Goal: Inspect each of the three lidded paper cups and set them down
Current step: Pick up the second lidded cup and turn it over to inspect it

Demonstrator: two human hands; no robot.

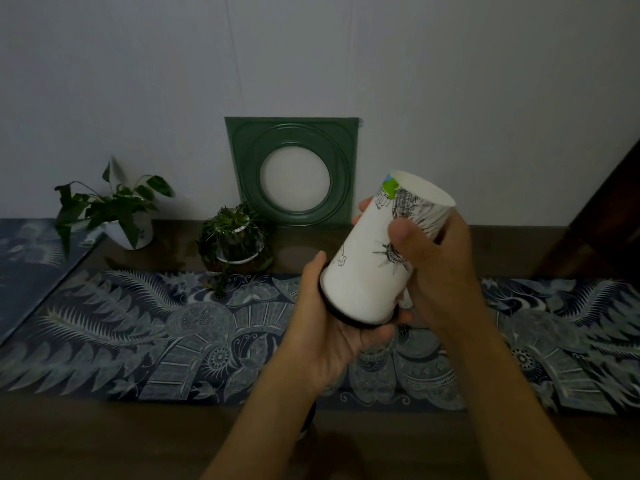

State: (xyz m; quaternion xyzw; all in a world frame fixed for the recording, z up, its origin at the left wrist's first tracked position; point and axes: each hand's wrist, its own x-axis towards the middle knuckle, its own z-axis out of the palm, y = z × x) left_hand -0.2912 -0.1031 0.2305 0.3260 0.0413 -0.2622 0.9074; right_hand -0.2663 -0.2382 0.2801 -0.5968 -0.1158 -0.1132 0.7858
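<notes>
I hold one white paper cup (pixel 367 271) with black line drawings above the table, tilted, its base pointing up and to the right. Its black lid (pixel 343 315) faces down-left into my left hand (pixel 329 337), whose fingers curl round the lid end. My right hand (pixel 440 265) grips the cup's upper body, thumb pressed on the near side and fingers behind. A small dark object (pixel 309 424) shows under my left forearm, mostly hidden. A bit of white (pixel 406 300) peeks out below my right hand; I cannot tell what it is.
A blue patterned runner (pixel 138 334) covers the middle of the wooden table (pixel 104 441). Two potted plants (pixel 114 209) (pixel 235 237) stand at the back left. A green square frame (pixel 249 168) leans on the wall. Dark wooden furniture (pixel 606 220) is at the right.
</notes>
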